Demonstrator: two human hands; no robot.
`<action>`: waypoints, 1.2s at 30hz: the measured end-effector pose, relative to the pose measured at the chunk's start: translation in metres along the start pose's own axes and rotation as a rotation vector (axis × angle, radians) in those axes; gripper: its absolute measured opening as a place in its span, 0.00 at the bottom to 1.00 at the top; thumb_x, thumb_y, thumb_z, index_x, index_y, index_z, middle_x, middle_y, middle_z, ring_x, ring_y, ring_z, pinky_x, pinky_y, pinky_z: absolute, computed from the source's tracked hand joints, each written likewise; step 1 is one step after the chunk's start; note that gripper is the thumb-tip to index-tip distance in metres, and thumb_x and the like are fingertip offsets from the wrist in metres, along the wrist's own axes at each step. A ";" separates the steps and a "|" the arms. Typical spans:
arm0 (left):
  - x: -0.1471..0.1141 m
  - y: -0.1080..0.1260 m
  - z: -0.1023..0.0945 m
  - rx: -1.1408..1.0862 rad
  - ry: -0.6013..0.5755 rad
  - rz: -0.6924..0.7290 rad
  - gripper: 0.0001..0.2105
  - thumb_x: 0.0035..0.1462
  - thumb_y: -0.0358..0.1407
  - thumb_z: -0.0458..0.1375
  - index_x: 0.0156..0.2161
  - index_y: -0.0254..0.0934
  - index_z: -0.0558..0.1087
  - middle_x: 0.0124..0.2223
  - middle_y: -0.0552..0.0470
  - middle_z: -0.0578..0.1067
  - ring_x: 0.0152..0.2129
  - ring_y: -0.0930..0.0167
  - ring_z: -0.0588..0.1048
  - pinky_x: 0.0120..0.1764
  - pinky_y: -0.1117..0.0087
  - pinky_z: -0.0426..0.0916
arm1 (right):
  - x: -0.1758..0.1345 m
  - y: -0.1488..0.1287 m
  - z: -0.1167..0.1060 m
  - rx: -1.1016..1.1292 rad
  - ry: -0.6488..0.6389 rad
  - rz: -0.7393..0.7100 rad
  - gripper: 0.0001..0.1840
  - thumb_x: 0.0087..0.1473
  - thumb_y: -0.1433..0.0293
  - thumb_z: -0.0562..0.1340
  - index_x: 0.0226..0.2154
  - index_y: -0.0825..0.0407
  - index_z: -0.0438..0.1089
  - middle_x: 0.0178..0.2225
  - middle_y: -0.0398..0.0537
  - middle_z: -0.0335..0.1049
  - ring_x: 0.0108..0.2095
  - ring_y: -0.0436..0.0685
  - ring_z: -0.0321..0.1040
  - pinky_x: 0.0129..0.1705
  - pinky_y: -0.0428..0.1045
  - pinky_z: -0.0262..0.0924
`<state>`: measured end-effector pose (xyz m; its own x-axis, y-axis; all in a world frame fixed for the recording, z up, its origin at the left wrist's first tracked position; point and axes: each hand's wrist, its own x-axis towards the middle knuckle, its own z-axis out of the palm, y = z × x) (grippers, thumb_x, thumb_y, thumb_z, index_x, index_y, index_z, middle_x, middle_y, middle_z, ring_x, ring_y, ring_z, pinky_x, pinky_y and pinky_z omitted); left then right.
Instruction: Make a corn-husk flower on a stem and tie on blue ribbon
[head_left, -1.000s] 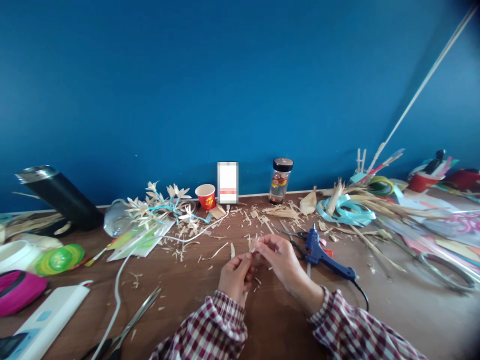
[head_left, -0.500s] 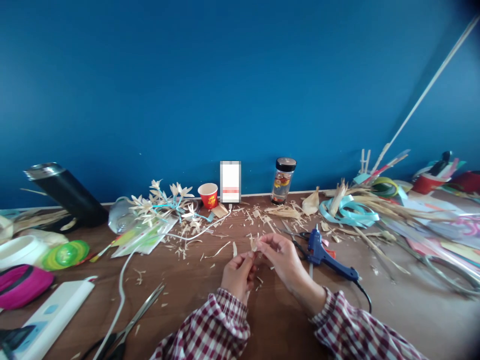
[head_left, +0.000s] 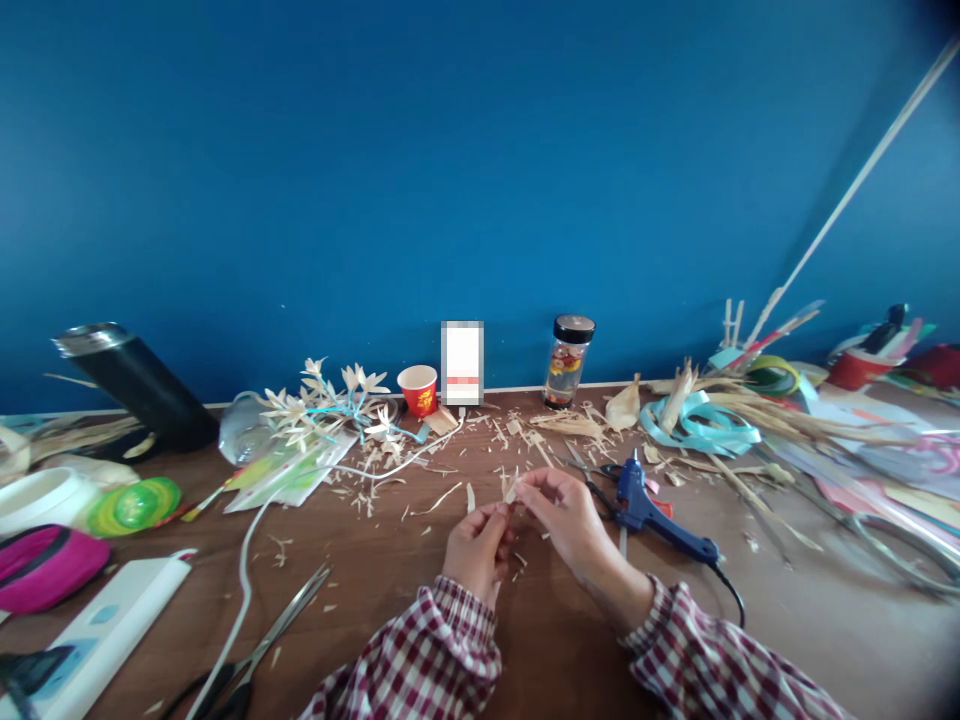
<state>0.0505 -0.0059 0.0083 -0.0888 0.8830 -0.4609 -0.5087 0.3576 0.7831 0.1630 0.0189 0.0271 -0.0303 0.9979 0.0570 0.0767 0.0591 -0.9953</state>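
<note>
Cream husk [head_left: 509, 489], one small piece, is pinched by left hand [head_left: 475, 547] and right hand [head_left: 571, 523].

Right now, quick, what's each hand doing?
Left hand: closed, pinching a small pale piece.
Right hand: fingers closed at the top of that same small pale piece.

Left grip [head_left: 474, 548] and right grip [head_left: 568, 515] pinch a pale scrap [head_left: 509, 488] left of the glue gun [head_left: 636, 497]; black-handled scissors [head_left: 260, 655] lie farther left.
</note>
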 end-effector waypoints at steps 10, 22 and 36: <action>-0.001 0.002 0.002 -0.028 0.022 -0.020 0.20 0.31 0.42 0.66 0.29 0.31 0.69 0.15 0.60 0.63 0.10 0.83 0.55 0.12 0.82 0.39 | -0.001 -0.002 0.000 0.034 -0.006 0.018 0.11 0.44 0.62 0.64 0.26 0.55 0.69 0.21 0.41 0.67 0.22 0.48 0.60 0.25 0.44 0.54; 0.000 0.002 0.000 -0.023 0.005 -0.032 0.18 0.33 0.41 0.65 0.30 0.31 0.69 0.15 0.60 0.63 0.10 0.84 0.55 0.13 0.82 0.38 | 0.001 0.003 0.001 0.044 -0.019 -0.001 0.11 0.45 0.63 0.63 0.26 0.55 0.70 0.22 0.42 0.68 0.22 0.48 0.60 0.25 0.44 0.54; 0.000 0.001 0.001 0.063 -0.005 -0.014 0.20 0.33 0.44 0.64 0.30 0.30 0.72 0.14 0.61 0.61 0.09 0.84 0.51 0.14 0.79 0.37 | 0.005 0.002 -0.001 0.029 -0.049 -0.032 0.11 0.44 0.62 0.63 0.26 0.54 0.70 0.27 0.45 0.70 0.26 0.51 0.62 0.29 0.45 0.56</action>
<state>0.0510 -0.0049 0.0095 -0.0780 0.8790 -0.4703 -0.4546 0.3885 0.8015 0.1638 0.0239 0.0253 -0.0815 0.9930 0.0852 0.0457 0.0891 -0.9950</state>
